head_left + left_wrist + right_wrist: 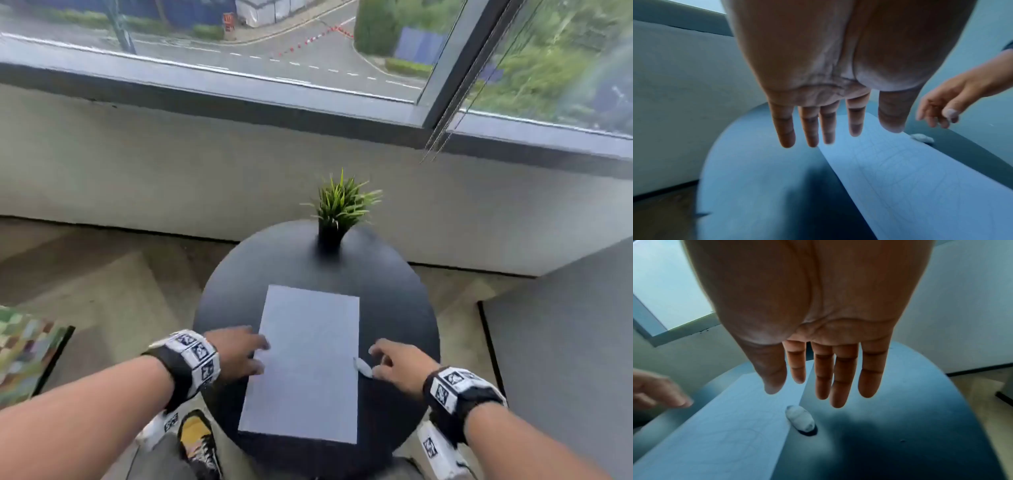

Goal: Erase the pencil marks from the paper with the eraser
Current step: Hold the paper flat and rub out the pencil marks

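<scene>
No readable writing is being shown anywhere; the wristbands [191, 356] are carrying only black-and-white marker squares. One paper [306, 363] is lying on the round dark desk [394, 291], with one white eraser [362, 367] resting against its right edge, partly on the desk. One potted plant [337, 209] is standing at the far side of the desk. The left hand [236, 353] is being held over the paper's left edge, fingers straight and released, nothing gripped; whether it is touching the sheet cannot be told. The right hand [399, 365] is being held just beside the eraser, fingers relaxed and released, above it in the right wrist view. Faint pencil marks [900, 170] are being shown only in the wrist views; in the head view the sheet is looking blank. A shoe [198, 442] is being seen only from the head.
</scene>
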`<action>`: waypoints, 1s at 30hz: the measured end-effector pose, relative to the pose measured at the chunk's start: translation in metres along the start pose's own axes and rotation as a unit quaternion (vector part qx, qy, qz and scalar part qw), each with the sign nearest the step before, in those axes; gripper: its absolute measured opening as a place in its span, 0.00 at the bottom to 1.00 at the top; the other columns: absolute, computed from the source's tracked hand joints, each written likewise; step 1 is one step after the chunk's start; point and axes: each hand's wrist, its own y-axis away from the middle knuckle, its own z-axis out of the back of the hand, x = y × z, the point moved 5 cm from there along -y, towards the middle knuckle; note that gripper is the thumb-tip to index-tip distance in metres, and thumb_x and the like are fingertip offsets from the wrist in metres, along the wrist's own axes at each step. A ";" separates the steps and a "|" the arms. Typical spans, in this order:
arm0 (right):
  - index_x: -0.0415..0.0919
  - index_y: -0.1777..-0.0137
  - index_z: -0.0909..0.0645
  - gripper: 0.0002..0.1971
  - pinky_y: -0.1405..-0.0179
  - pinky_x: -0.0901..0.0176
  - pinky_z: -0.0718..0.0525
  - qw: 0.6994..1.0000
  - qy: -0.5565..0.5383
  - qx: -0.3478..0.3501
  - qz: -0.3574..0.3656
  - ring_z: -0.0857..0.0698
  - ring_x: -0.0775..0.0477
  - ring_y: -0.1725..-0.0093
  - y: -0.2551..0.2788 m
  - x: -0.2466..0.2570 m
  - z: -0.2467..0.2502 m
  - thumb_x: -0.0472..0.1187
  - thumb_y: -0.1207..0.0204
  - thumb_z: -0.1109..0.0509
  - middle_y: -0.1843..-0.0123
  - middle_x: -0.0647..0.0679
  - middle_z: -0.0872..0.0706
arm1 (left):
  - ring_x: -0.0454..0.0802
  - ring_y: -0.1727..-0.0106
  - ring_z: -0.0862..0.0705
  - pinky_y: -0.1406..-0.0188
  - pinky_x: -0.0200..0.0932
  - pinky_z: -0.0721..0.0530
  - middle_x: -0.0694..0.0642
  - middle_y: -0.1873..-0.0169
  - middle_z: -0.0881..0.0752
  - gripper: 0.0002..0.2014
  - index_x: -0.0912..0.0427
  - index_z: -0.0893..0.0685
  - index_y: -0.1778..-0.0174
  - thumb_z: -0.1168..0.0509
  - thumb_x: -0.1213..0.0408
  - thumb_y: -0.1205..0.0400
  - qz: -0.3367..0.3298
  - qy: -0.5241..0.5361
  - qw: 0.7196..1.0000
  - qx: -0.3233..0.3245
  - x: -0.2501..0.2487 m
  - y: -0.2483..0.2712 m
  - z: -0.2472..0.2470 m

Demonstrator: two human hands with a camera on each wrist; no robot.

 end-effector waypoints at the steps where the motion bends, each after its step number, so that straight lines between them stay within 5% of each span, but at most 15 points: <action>1: 0.56 0.37 0.24 0.21 0.45 0.56 0.20 1.000 0.009 -0.012 0.009 0.18 0.51 0.51 -0.016 -0.006 -0.017 0.64 0.27 0.34 0.50 0.56 0.16 | 0.51 0.25 0.27 0.28 0.51 0.27 0.48 0.25 0.29 0.27 0.39 0.30 0.23 0.37 0.41 0.19 -0.016 -0.010 1.000 -0.013 -0.006 -0.016 -0.013; 6: 0.54 0.54 0.29 0.13 0.53 0.47 0.20 0.993 0.065 -0.092 0.020 0.18 0.47 0.55 -0.050 -0.013 -0.054 0.62 0.26 0.38 0.53 0.56 0.22 | 0.53 0.15 0.45 0.20 0.58 0.38 0.51 0.15 0.49 0.41 0.35 0.43 0.19 0.36 0.30 0.27 -0.073 -0.129 0.984 -0.100 -0.016 -0.058 -0.044; 11: 0.51 0.54 0.26 0.11 0.54 0.49 0.20 0.980 0.097 -0.163 0.054 0.19 0.48 0.54 -0.052 -0.018 -0.062 0.58 0.20 0.37 0.54 0.57 0.19 | 0.49 0.14 0.59 0.19 0.66 0.45 0.46 0.15 0.61 0.56 0.35 0.55 0.17 0.33 0.24 0.36 -0.061 -0.157 0.977 -0.128 -0.004 -0.064 -0.074; 19: 0.48 0.48 0.22 0.09 0.53 0.54 0.18 0.968 0.046 -0.195 0.149 0.17 0.50 0.56 0.014 0.003 -0.091 0.52 0.20 0.33 0.58 0.56 0.14 | 0.53 0.13 0.58 0.17 0.66 0.48 0.51 0.14 0.60 0.55 0.36 0.52 0.16 0.34 0.22 0.35 -0.047 -0.131 0.976 -0.167 -0.042 -0.028 -0.107; 24: 0.45 0.46 0.19 0.10 0.58 0.60 0.27 0.956 0.054 -0.224 0.181 0.20 0.49 0.55 0.016 0.020 -0.104 0.50 0.19 0.32 0.55 0.52 0.15 | 0.52 0.13 0.59 0.18 0.67 0.49 0.52 0.13 0.59 0.57 0.35 0.54 0.16 0.40 0.17 0.38 -0.040 -0.103 0.976 -0.188 -0.082 -0.036 -0.122; 30: 0.51 0.46 0.26 0.11 0.54 0.50 0.19 0.963 0.066 -0.217 0.142 0.20 0.42 0.55 -0.008 0.021 -0.120 0.56 0.18 0.38 0.55 0.47 0.16 | 0.56 0.14 0.59 0.20 0.70 0.47 0.52 0.14 0.59 0.63 0.35 0.58 0.17 0.33 0.19 0.43 -0.031 -0.167 0.973 -0.156 -0.073 -0.035 -0.127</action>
